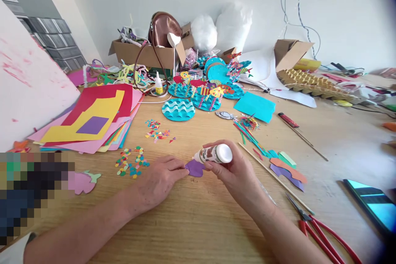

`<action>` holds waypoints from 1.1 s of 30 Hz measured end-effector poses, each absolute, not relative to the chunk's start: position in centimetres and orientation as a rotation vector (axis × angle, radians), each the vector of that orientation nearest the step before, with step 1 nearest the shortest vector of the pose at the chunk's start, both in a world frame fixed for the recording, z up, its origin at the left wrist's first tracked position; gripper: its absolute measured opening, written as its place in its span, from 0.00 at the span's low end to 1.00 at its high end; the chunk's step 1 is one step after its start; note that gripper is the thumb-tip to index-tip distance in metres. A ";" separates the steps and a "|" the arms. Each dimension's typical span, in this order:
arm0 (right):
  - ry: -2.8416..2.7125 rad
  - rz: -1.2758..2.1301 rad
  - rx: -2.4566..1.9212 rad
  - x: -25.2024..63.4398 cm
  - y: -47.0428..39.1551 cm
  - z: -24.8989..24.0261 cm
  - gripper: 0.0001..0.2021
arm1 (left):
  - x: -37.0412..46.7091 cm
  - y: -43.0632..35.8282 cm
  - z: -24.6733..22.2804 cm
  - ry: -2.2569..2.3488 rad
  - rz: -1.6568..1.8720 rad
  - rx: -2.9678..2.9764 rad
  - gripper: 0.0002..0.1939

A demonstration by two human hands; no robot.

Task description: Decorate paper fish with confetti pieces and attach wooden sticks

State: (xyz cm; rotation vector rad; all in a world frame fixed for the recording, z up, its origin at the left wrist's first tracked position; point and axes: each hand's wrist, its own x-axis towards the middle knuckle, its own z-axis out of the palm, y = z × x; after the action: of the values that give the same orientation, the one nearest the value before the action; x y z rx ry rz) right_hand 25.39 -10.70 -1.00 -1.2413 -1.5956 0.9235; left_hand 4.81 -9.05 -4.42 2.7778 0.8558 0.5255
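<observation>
A small purple cutout (194,168) lies on the wooden table in front of me. My left hand (161,177) rests on the table with its fingers together, their tips pressing the cutout's left edge. Wrapped round a white glue bottle (214,154), my right hand (233,169) tilts it so the nozzle points left and down at the cutout's top edge. Whether the nozzle touches the foam is hard to tell. Colored dots (131,161) and small confetti pieces (159,134) lie beyond my left hand.
Colored sheets (108,111) are stacked at left, near a pink cutout (82,182). Red-handled scissors (321,235), a wooden stick (275,177) and a phone (371,204) lie at right. Blue decorated discs (178,109), another glue bottle (159,84) and a cardboard box (145,54) stand farther back.
</observation>
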 end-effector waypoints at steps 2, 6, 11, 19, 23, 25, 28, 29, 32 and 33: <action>-1.597 0.932 -1.265 25.4 -10.8 -0.8 0.14 | 4.8 -9.1 -4.5 0.872 0.507 2.784 0.15; -1.642 0.957 -1.340 25.3 -11.1 -0.4 0.13 | 4.8 -9.1 -4.6 0.880 0.487 2.788 0.14; -1.705 0.865 -1.408 25.1 -11.0 -0.3 0.13 | 4.7 -9.2 -4.8 0.872 0.479 2.816 0.13; -1.752 0.789 -1.429 24.9 -10.9 -0.2 0.13 | 4.7 -9.2 -4.7 0.851 0.466 2.853 0.14; -1.775 0.793 -1.448 24.9 -11.0 -0.1 0.13 | 4.7 -9.2 -4.8 0.850 0.424 2.863 0.14; -1.785 0.797 -1.448 24.9 -11.1 0.0 0.13 | 4.8 -9.2 -4.7 0.853 0.432 2.862 0.14; -1.792 0.806 -1.438 24.9 -11.1 0.0 0.13 | 4.8 -9.3 -4.6 0.852 0.446 2.849 0.14; -1.790 0.811 -1.435 24.8 -11.1 0.1 0.13 | 4.8 -9.3 -4.6 0.852 0.442 2.844 0.14; -1.789 0.832 -1.435 24.7 -11.1 0.2 0.12 | 4.8 -9.3 -4.5 0.860 0.424 2.842 0.14; -1.791 0.836 -1.436 24.7 -11.1 0.2 0.12 | 4.8 -9.3 -4.4 0.863 0.411 2.843 0.14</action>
State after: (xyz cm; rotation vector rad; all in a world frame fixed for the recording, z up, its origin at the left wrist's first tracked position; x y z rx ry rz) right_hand 24.71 -11.10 0.16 -1.4359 -1.7912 0.8359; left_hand 4.84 -9.28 -4.45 2.8427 0.8630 0.4109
